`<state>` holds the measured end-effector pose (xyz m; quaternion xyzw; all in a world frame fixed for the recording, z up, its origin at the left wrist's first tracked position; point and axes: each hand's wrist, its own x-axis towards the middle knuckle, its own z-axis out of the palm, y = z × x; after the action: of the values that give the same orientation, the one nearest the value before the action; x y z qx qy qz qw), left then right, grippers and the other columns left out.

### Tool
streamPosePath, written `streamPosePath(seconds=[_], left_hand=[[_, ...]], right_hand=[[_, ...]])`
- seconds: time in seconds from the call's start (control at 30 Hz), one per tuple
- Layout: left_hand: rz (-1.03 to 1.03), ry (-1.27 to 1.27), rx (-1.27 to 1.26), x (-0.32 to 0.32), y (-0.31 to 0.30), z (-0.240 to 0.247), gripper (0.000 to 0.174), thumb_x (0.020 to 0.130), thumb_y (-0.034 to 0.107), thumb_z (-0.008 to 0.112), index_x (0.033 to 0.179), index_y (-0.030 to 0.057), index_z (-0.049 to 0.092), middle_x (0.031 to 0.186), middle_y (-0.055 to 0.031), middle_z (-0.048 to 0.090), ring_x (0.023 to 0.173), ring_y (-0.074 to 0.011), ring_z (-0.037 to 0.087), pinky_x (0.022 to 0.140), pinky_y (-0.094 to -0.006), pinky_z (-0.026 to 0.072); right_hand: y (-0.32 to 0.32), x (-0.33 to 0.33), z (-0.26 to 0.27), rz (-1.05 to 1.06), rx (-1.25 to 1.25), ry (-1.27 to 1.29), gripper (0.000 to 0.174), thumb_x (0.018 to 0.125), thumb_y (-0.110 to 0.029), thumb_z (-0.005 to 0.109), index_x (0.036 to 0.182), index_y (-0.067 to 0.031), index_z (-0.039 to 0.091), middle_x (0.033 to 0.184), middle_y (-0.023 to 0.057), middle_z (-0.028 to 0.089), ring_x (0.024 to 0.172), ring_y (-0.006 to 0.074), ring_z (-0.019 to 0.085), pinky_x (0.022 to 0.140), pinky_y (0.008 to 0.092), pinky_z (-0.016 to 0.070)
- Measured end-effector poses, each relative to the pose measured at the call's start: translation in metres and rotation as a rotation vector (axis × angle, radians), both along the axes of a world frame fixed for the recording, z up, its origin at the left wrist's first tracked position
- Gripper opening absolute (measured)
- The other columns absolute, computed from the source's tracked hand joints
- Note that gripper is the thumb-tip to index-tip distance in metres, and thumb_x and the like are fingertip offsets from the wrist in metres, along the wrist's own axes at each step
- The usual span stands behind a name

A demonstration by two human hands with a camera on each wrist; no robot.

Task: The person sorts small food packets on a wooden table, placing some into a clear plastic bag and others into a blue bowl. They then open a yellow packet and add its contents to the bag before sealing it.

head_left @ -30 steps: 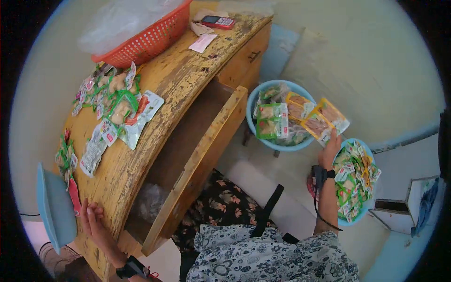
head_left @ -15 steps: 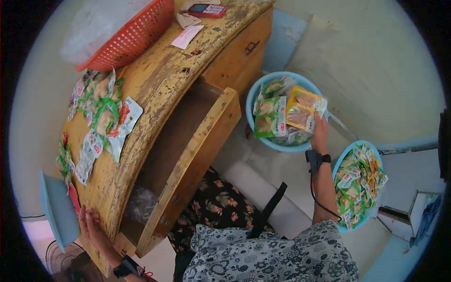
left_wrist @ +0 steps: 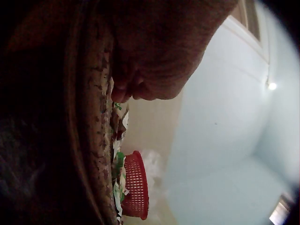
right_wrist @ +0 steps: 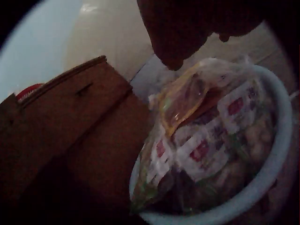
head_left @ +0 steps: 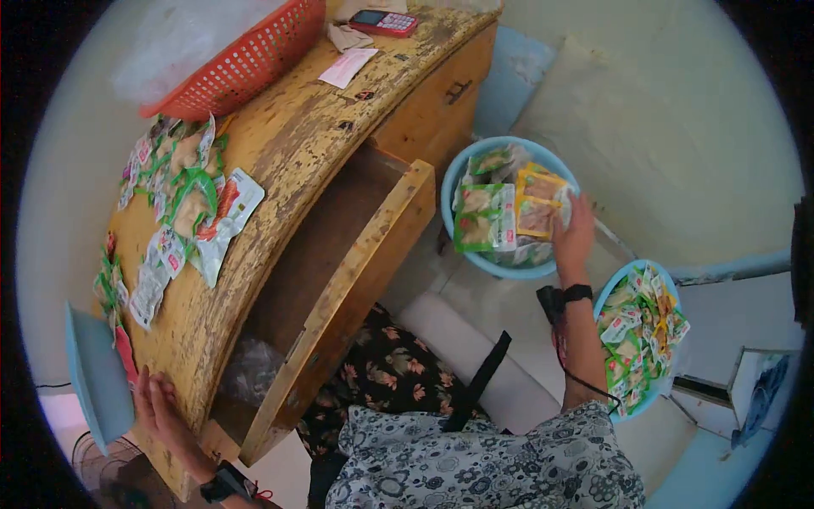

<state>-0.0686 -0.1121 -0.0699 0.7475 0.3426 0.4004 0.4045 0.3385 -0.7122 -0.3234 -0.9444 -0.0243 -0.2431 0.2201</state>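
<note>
My right hand (head_left: 576, 227) is over the right rim of a light blue basin (head_left: 446, 208), beside a yellow-edged food packet (head_left: 536, 216). Seen from the right wrist, its fingertips (right_wrist: 174, 64) hang just above the clear plastic of the packets and hold nothing. A green-and-white packet (head_left: 476, 227) lies left of the yellow one, on top of other packets in the basin. My left hand (head_left: 158, 409) rests on the near end of the worn wooden desk (head_left: 182, 348), its fingers loosely bent and holding nothing, close to a red packet (head_left: 125, 349).
The desk drawer (head_left: 343, 293) is pulled out, with clear plastic inside. Piled packets (head_left: 182, 182), a red basket (head_left: 246, 72) and a phone (head_left: 383, 23) are on the desk. A second basin (head_left: 632, 339) of packets stands at right, a blue tub (head_left: 95, 373) at left.
My right hand has carried the yellow-edged packet leftward into the upper basin, laid it on the pile and let go. The left hand has stayed on the desk.
</note>
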Motion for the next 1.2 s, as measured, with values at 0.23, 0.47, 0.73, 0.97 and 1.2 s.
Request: streamPosePath(seconds=[0.23,0.47,0.73,0.97,1.2], left_hand=[[0.001,-0.022,-0.057,0.003,-0.015,0.007,0.037,0.103,0.017,0.06,0.134,-0.0023,0.061,0.105,-0.0049,0.066,0.086,-0.0083,0.055,0.077,-0.0203,0.0437],[0.023,-0.107,-0.089,0.007,-0.012,0.0,0.037,0.101,0.018,0.064,0.133,-0.0004,0.062,0.111,-0.0053,0.068,0.096,-0.0108,0.063,0.081,-0.0248,0.0515],[-0.135,-0.05,-0.105,-0.002,-0.009,-0.005,0.033,0.101,0.016,0.066,0.128,-0.0002,0.064,0.103,-0.0052,0.072,0.092,-0.0125,0.067,0.082,-0.0281,0.0558],[-0.221,-0.134,-0.095,-0.003,-0.018,0.004,0.029,0.102,0.014,0.062,0.127,-0.001,0.064,0.099,-0.005,0.072,0.085,-0.009,0.065,0.078,-0.0266,0.0546],[-0.144,-0.084,-0.142,-0.007,-0.025,0.007,0.03,0.101,0.019,0.064,0.125,0.0003,0.065,0.098,-0.0032,0.069,0.085,-0.0105,0.063,0.076,-0.0266,0.0529]], right_hand=[[0.041,0.005,-0.021,0.152,-0.17,0.276,0.06,0.093,-0.023,0.068,0.148,-0.0381,0.051,0.163,0.0108,0.034,0.145,0.0409,0.038,0.115,0.0492,0.0393],[0.039,0.013,-0.001,0.304,-0.209,0.012,0.041,0.088,-0.012,0.064,0.129,-0.0116,0.064,0.139,0.0162,0.058,0.135,0.0359,0.049,0.112,0.046,0.0428],[0.125,-0.034,0.059,0.462,0.539,0.007,0.037,0.106,-0.009,0.05,0.14,0.0037,0.054,0.144,0.0161,0.057,0.133,0.0286,0.054,0.113,0.039,0.041],[0.245,-0.134,0.193,0.824,0.745,-0.137,0.029,0.105,-0.003,0.049,0.131,0.0025,0.06,0.131,0.0179,0.064,0.111,0.0259,0.067,0.09,0.0349,0.0592],[0.355,-0.218,0.257,1.227,0.663,-0.046,0.016,0.094,0.003,0.064,0.108,-0.0029,0.07,0.103,0.0129,0.074,0.096,0.0291,0.07,0.086,0.0393,0.0565]])
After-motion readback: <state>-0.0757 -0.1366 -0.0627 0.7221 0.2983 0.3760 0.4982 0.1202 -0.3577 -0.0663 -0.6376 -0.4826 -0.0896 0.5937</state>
